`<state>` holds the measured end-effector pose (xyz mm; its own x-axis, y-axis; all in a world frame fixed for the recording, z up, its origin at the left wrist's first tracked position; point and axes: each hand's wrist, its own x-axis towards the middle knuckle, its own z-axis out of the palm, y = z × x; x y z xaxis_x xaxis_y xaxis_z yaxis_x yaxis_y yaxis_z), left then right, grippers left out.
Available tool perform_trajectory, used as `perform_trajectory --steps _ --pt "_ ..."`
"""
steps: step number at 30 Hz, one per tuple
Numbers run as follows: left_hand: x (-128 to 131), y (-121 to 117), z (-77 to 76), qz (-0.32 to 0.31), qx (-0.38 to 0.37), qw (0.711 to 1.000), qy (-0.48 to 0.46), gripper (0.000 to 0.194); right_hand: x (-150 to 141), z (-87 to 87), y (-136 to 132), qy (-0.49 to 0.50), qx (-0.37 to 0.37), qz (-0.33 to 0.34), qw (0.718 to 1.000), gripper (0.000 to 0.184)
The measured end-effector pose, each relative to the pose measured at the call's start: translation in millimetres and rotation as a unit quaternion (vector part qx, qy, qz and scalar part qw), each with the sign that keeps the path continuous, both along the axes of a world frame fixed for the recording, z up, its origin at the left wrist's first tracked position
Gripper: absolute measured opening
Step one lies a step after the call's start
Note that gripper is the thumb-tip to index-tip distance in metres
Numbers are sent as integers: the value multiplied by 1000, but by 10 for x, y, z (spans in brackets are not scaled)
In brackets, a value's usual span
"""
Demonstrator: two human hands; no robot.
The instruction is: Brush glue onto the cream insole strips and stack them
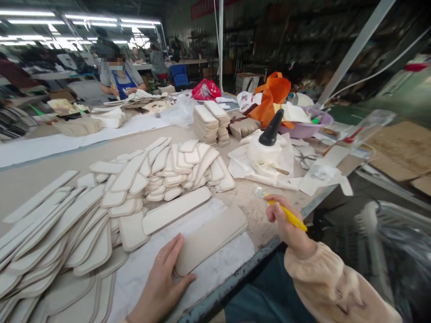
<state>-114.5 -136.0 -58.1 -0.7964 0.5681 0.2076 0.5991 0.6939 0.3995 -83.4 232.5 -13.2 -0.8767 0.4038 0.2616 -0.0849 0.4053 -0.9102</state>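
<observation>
My right hand (290, 226) is closed around the yellow handle of a small brush (295, 219). The brush's whitish bristle end points left, above the bare table surface. My left hand (164, 274) is open, thumb apart from the fingers, touching the left end of a short stack of long beige panels (212, 240) with rounded corners. Those panels lie on white paper (134, 280) near the table edge. Just behind them sits a single long panel with a white face (177, 210).
Heaps of similar pieces (57, 237) cover the left side. Neat stacks (206, 123) stand farther back. A white container with a black cone-shaped top (272, 129), scissors (305, 158), an orange bag (269, 101) and a lilac basin (308, 128) are at right. A co-worker (123, 78) sits across.
</observation>
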Motion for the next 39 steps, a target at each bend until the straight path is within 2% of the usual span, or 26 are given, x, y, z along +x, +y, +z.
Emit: perform_trajectory --steps 3,5,10,13,16,20,23,25,29,32,36,39 --pt "30 -21 12 19 7 1000 -9 80 -34 126 258 8 -20 -79 997 30" --pt "41 -38 8 18 14 1000 -7 77 -134 225 469 -1 -14 -106 994 32" --pt "32 -40 9 5 24 1000 11 76 -497 439 925 -59 43 -106 992 36" --pt "33 -27 31 7 17 1000 16 75 -719 454 1109 -102 102 -123 982 38" --pt "40 -17 45 6 13 1000 17 75 -907 377 1236 -139 158 -125 969 42" --pt "48 6 26 11 30 999 12 75 -1064 253 1282 -150 190 -97 965 47" --pt "49 32 19 27 56 998 4 71 -1104 240 1247 -168 202 -88 961 47" --pt "45 44 32 28 58 998 5 70 -1100 276 1227 -171 183 -93 964 45" --pt "30 36 75 8 25 1000 15 75 -1056 352 1244 -128 100 -126 979 41" --pt "27 22 80 12 19 1000 20 76 -1013 325 1274 -112 65 -101 986 40" --pt "35 13 47 9 23 999 22 75 -910 230 1260 -131 64 -59 987 41" --pt "43 11 28 13 25 999 15 74 -798 224 1228 -141 85 -55 985 39"
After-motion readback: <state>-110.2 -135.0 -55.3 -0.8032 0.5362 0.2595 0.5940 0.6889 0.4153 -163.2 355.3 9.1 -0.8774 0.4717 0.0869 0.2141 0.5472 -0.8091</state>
